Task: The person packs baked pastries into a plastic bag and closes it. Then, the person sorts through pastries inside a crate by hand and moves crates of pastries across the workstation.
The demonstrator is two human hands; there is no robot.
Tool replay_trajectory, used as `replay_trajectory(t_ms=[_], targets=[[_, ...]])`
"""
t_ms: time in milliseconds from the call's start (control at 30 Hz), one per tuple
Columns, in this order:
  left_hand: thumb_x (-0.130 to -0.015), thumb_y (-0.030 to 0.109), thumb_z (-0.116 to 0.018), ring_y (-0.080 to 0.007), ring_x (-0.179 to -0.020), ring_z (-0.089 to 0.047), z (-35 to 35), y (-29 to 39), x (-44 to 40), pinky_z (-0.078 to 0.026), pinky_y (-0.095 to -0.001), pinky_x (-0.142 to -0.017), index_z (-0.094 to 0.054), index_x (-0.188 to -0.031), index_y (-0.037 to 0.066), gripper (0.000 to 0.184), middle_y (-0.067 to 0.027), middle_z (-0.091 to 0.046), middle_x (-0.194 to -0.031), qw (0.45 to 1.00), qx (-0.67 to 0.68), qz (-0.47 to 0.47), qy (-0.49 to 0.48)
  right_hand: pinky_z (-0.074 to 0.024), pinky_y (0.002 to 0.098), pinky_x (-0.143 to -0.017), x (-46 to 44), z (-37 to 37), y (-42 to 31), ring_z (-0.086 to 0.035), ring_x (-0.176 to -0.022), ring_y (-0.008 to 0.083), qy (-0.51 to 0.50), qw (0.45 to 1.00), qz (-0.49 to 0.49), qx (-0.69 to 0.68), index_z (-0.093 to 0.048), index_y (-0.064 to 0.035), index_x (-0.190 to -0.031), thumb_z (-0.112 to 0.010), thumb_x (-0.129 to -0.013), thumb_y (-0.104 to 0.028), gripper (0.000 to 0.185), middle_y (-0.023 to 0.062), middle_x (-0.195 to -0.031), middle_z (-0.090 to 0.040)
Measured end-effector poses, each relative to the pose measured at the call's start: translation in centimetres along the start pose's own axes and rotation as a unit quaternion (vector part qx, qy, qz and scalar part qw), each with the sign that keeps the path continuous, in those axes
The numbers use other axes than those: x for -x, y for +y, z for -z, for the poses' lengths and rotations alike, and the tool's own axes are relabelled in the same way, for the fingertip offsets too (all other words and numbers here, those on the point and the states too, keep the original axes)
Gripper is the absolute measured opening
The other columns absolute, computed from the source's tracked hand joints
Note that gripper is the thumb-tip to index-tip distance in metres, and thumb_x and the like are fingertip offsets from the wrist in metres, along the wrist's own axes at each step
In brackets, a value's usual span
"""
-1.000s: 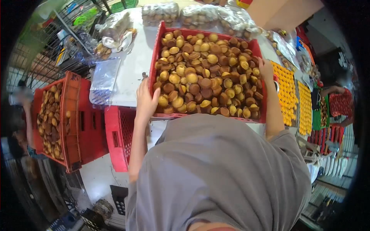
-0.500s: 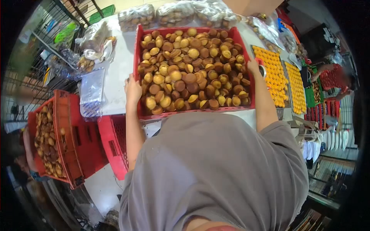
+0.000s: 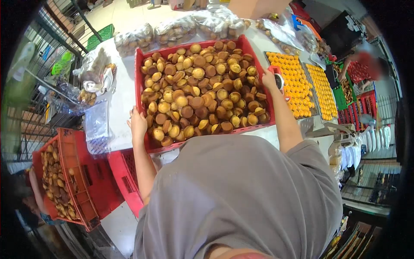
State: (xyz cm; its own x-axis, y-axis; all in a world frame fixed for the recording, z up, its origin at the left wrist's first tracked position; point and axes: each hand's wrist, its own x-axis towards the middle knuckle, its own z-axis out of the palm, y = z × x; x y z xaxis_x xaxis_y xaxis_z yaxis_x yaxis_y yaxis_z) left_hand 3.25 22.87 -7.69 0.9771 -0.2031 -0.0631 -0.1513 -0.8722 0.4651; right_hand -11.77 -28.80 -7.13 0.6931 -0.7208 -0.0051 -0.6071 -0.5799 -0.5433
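A red crate full of small round brown and yellow cakes rests on the white table in front of my body. At its left side is my left hand, fingers bent against the crate's outer wall near the front corner. My right hand grips the right side, its fingertips partly hidden by the rim. A red object with a dark round centre lies just right of my right hand.
Bagged cakes line the table's far edge. Clear plastic bags lie at left. Trays of yellow cakes stand at right. A filled orange crate is at lower left. Another person in red works at far right.
The view has shifted and turned, so the crate appears farther left and tilted. Both hands have stayed at its sides. The person at the far right has moved an arm.
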Motion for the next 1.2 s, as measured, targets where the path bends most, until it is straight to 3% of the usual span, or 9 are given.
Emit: replay_trajectory(t_ms=[100, 167, 300, 333, 433, 600, 667, 800, 1200], targets=[[-0.084, 0.017, -0.039, -0.0337, -0.117, -0.030, 0.3, 0.2, 0.2, -0.017, -0.0550, -0.093, -0.030, -0.123, 0.004, 0.043, -0.0226, -0.034, -0.123, 1.000, -0.005, 0.004, -0.004, -0.0363, 0.0333, -0.087, 1.3, 1.1, -1.9, -0.048, -0.102, 0.0295, -0.005, 1.000, 0.003, 0.031, -0.047, -0.0093, -0.114, -0.041, -0.076, -0.007, 0.039, 0.0197, -0.106, -0.051], [-0.084, 0.019, -0.037, -0.0306, -0.120, -0.026, 0.5, 0.3, 0.2, -0.017, -0.0526, -0.095, -0.029, -0.124, 0.003, 0.044, -0.0187, -0.033, -0.126, 0.999, -0.026, 0.020, -0.019, -0.0428, 0.0407, -0.072, -0.5, -0.7, 1.7, -0.054, -0.083, 0.0351, 0.044, 0.997, 0.067, 0.025, -0.048, -0.0162, -0.114, -0.044, -0.075, -0.013, 0.038, 0.0229, -0.087, -0.055], [-0.084, 0.020, -0.037, -0.0293, -0.121, -0.026, 0.6, 0.2, 0.2, -0.014, -0.0525, -0.096, -0.030, -0.124, 0.003, 0.044, -0.0184, -0.032, -0.127, 0.999, -0.028, 0.011, -0.020, -0.0426, 0.0402, -0.073, 0.4, -0.4, 0.9, -0.053, -0.084, 0.0353, 0.060, 0.995, 0.075, -0.001, -0.048, -0.0159, -0.113, -0.042, -0.075, -0.009, 0.039, 0.0234, -0.090, -0.055], [-0.084, 0.020, -0.037, -0.0287, -0.121, -0.025, 0.5, 0.0, 0.1, -0.013, -0.0531, -0.096, -0.030, -0.125, 0.003, 0.045, -0.0184, -0.032, -0.127, 0.999, -0.030, 0.013, -0.019, -0.0360, 0.0330, -0.087, 1.5, 1.0, -1.5, -0.048, -0.102, 0.0291, 0.006, 1.000, 0.014, -0.013, -0.047, -0.0083, -0.113, -0.042, -0.077, -0.008, 0.037, 0.0187, -0.106, -0.052], [-0.084, 0.020, -0.037, -0.0286, -0.121, -0.026, 0.3, -0.1, 0.1, -0.012, -0.0539, -0.095, -0.028, -0.125, 0.003, 0.046, -0.0178, -0.032, -0.127, 0.999, -0.041, 0.016, -0.014, -0.0361, 0.0325, -0.087, 2.0, 1.5, -2.0, -0.047, -0.103, 0.0292, -0.002, 1.000, 0.005, -0.030, -0.048, -0.0079, -0.113, -0.043, -0.077, -0.008, 0.036, 0.0188, -0.107, -0.051], [-0.084, 0.020, -0.038, -0.0257, -0.121, -0.026, 0.8, 0.3, 0.9, -0.010, -0.0517, -0.097, -0.028, -0.126, 0.006, 0.046, -0.0171, -0.031, -0.128, 0.997, -0.052, 0.045, -0.035, -0.0362, 0.0329, -0.087, 0.8, 0.7, -1.0, -0.047, -0.103, 0.0294, 0.006, 0.999, 0.021, -0.041, -0.047, -0.0073, -0.113, -0.042, -0.078, -0.006, 0.036, 0.0187, -0.109, -0.050], [-0.084, 0.020, -0.038, -0.0263, -0.121, -0.027, 0.2, -0.3, 0.5, -0.010, -0.0526, -0.097, -0.029, -0.125, 0.005, 0.044, -0.0173, -0.032, -0.127, 0.998, -0.065, 0.020, -0.007, -0.0422, 0.0425, -0.071, 0.8, -0.1, -0.2, -0.053, -0.082, 0.0365, 0.070, 0.994, 0.078, -0.025, -0.051, -0.0140, -0.108, -0.044, -0.074, -0.011, 0.035, 0.0222, -0.085, -0.056], [-0.084, 0.018, -0.039, -0.0293, -0.118, -0.031, 1.2, 1.3, -0.2, -0.012, -0.0573, -0.094, -0.033, -0.122, 0.005, 0.040, -0.0189, -0.036, -0.123, 0.994, -0.105, 0.007, 0.019, -0.0426, 0.0426, -0.070, 0.7, -0.8, 1.3, -0.053, -0.081, 0.0364, 0.084, 0.992, 0.082, -0.034, -0.052, -0.0139, -0.106, -0.044, -0.075, -0.013, 0.032, 0.0210, -0.085, -0.056], [-0.082, 0.015, -0.042, -0.0295, -0.116, -0.033, 0.7, 0.9, 0.5, -0.012, -0.0588, -0.092, -0.032, -0.122, 0.002, 0.043, -0.0168, -0.042, -0.119, 1.000, -0.017, 0.022, 0.010, -0.0424, 0.0410, -0.073, 0.2, -0.9, 1.2, -0.053, -0.085, 0.0353, 0.067, 0.994, 0.067, -0.046, -0.050, -0.0152, -0.111, -0.043, -0.076, -0.013, 0.035, 0.0213, -0.090, -0.055]])
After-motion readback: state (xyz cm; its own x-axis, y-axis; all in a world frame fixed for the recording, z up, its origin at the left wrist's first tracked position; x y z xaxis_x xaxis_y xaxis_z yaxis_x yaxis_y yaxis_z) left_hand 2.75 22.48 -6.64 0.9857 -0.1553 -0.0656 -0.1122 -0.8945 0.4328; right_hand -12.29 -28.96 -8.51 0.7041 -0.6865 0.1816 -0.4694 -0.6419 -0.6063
